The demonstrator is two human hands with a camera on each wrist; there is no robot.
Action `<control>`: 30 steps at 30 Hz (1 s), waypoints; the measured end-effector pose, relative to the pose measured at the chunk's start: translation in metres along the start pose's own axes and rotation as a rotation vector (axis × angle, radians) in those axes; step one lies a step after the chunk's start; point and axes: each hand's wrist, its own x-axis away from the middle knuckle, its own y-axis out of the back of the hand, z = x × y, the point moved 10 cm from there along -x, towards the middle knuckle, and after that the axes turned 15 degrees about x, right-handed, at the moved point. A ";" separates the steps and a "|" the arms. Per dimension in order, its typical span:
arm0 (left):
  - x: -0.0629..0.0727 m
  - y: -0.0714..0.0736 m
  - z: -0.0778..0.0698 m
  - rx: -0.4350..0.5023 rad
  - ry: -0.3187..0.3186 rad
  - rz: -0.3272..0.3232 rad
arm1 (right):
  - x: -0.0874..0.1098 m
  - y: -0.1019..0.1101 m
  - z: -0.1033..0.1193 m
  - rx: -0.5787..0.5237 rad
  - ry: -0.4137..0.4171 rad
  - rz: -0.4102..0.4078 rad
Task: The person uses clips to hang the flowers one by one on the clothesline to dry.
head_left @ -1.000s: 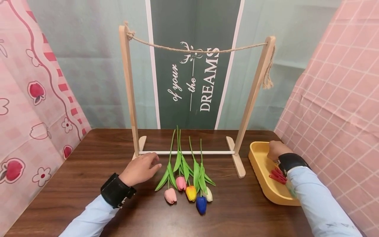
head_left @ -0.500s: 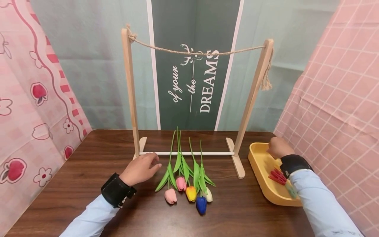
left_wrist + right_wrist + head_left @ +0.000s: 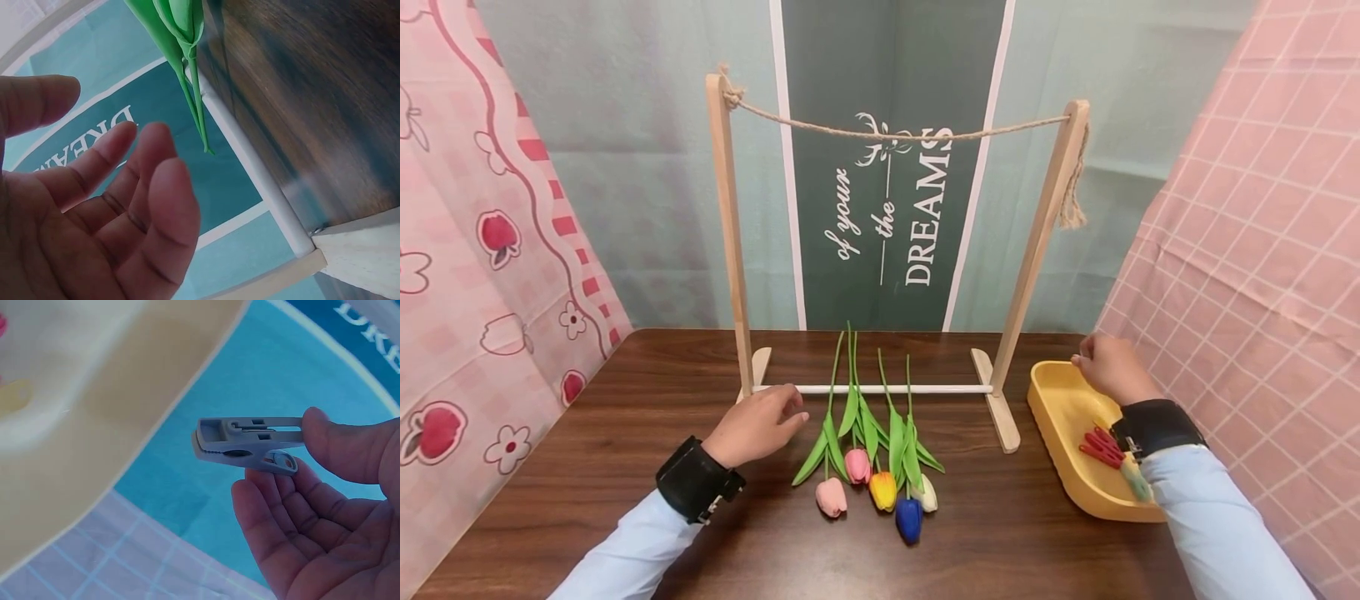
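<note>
Above the far end of the yellow tray, my right hand pinches a grey clothespin between thumb and fingers. The right wrist view shows the clip's jaws closed; the head view hides it. Red clothespins and a pale green one lie in the tray. My left hand holds nothing, its fingers loosely bent, beside the artificial tulips. These are light pink, pink, yellow, blue and white, blooms toward me.
Behind the blooms stands a wooden frame with a left post and right post. A rope sags between their tops. A white rod joins their feet, and tulip stems lie across it. Pink cloth hangs at right.
My right hand has risen from inside the tray to above its far rim, now with the clothespin visible in the wrist view. My left hand and the tulips stay put.
</note>
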 end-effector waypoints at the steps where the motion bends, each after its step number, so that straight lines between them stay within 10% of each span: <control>1: 0.000 -0.001 0.000 0.003 0.003 0.004 | 0.001 0.003 0.003 -0.001 -0.004 -0.001; 19: -0.019 -0.006 -0.001 0.126 0.052 0.001 | 0.018 0.050 0.081 -0.057 0.090 -0.257; 30: -0.034 -0.023 0.015 0.225 0.214 0.028 | 0.024 0.050 0.121 -0.157 0.108 -0.294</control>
